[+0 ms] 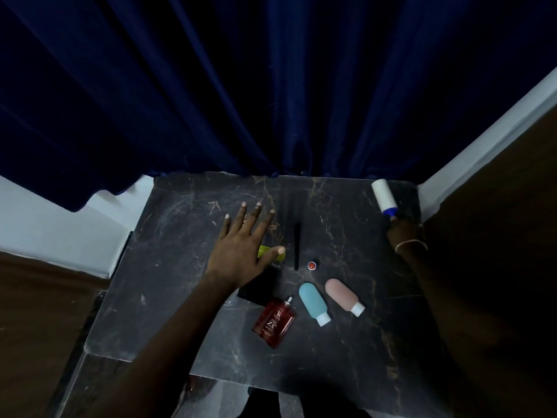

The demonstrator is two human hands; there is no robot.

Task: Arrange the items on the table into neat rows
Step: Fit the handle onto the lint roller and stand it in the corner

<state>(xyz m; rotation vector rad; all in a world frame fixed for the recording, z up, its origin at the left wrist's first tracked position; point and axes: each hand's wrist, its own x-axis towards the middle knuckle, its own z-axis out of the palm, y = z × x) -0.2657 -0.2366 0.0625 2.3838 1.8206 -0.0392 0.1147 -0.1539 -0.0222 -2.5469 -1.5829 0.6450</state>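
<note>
On the dark marble table point(180, 297) lie a red perfume bottle point(273, 322), a teal tube point(313, 303), a pink tube point(343, 295), a small red-topped pot point(312, 264) and a black pen point(297, 245). My left hand point(241, 245) hovers flat with fingers spread over a yellow-green item point(265, 253), mostly hidden beneath it. A black object point(259, 289) lies partly under my left wrist. My right hand point(405, 235) grips the handle of a white lint roller point(383, 196) at the table's far right corner.
A dark blue curtain point(271, 86) hangs right behind the table's back edge. White wall skirting point(60, 227) runs on both sides, with brown floor point(36, 327) at the left. The scene is dim.
</note>
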